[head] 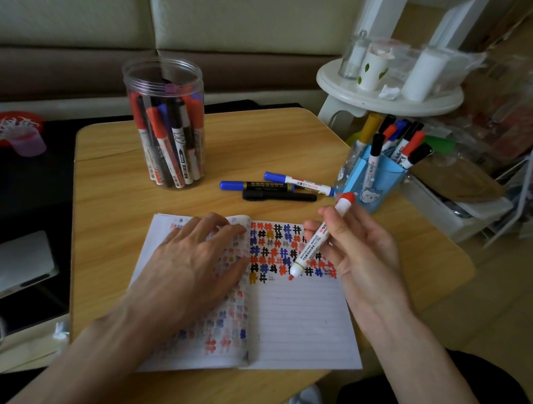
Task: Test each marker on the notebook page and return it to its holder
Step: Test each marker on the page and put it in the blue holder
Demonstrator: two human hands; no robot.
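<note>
Red marker (314, 240) sits in the right hand (362, 252), right of centre, pinched between thumb and fingertips, tip down at the lowest row of marks on the notebook (297, 324). Whether the tip touches the paper I cannot tell. The red piece at its upper end may be the cap pushed on there. The left hand (198, 254) lies flat with fingers spread, pressing the left page down.

Risks, as I judge them:
- The grip is light and high on the barrel, so a firm stroke could twist the marker and drag a stray line.
- The bare tip is near the left thumb, and a sideways stroke could ink skin or smear fresh marks.
- If the left hand lifts, the page that curls at the top centre may flip over onto wet ink.
- The blue holder (374, 181), upper right, stands close to the table (111, 191) edge and is crowded. Pushing a marker in hard could tip it or nudge it off.
- Three loose pens (278, 188) lie between the notebook and the holder, and a low reach could set them rolling.

Room: the lower half of the right page is blank lines, free for a new mark. The path up to the holder is short, passing above the pens. The jar (166, 125) in the upper left stands well apart with bare wood around it.
</note>
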